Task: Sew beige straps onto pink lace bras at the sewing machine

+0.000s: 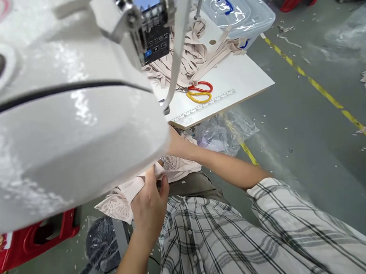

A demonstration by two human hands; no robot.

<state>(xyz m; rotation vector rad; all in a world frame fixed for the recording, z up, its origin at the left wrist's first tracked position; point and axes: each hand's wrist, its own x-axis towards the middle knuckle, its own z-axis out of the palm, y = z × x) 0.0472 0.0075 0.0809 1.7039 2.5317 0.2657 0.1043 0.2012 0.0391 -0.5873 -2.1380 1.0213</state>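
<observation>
A pale pink lace garment, bra-like in its shape, (120,203) lies under the head of a white sewing machine (75,133). My left hand (150,201) is closed on its near edge, with thumb and fingers pinching the cloth. More of the same cloth and lace spreads to the right, beneath my right forearm. That arm reaches in from the right, and my right hand (174,142) goes behind the machine head, so its fingers are hidden. Needle and presser foot are also out of sight behind the machine.
On the white table (244,75) lie scissors (200,92) with red and yellow handles, a printed ruler scale (204,105) and a heap of beige strips (189,54). A clear plastic box (239,10) stands behind. A red stool (42,245) is at lower left.
</observation>
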